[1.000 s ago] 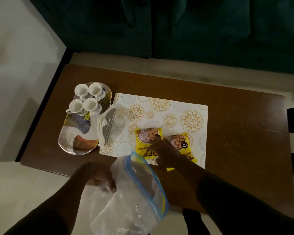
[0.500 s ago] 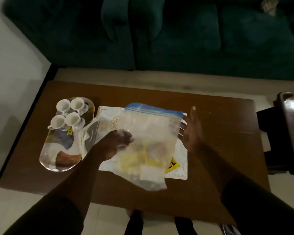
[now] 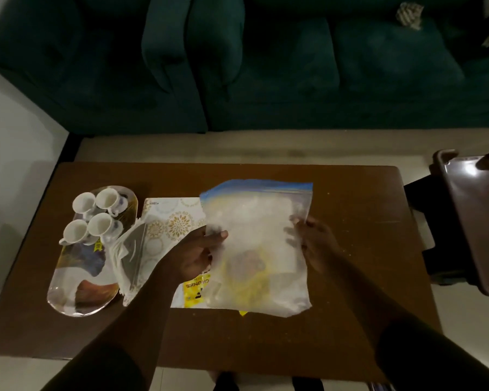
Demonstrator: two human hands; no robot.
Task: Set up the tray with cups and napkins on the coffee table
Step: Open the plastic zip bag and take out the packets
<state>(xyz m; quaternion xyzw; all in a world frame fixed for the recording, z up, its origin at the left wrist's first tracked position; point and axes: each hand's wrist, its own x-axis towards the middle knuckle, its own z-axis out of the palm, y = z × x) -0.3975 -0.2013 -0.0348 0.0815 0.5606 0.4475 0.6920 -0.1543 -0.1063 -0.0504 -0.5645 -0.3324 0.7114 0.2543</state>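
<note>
- Clear zip-top bag (image 3: 257,246) with a blue seal is held flat above the brown counter (image 3: 350,249), centre of view.
- Left hand (image 3: 194,253): grip clenched on the bag's 9 o'clock edge, thumb on top.
- Right hand (image 3: 314,241): grip pinching the 3 o'clock edge.
- Tray (image 3: 79,289) at 9 o'clock; four white cups (image 3: 96,215) at its far end.
- Napkins (image 3: 127,252) touching the tray's 3 o'clock rim, lying on the patterned placemat (image 3: 172,224).

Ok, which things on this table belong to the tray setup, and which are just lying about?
Job:
tray
four cups at its far end
napkins beside it

Lying about:
zip bag in left hand and right hand
yellow snack packets
placemat
</note>
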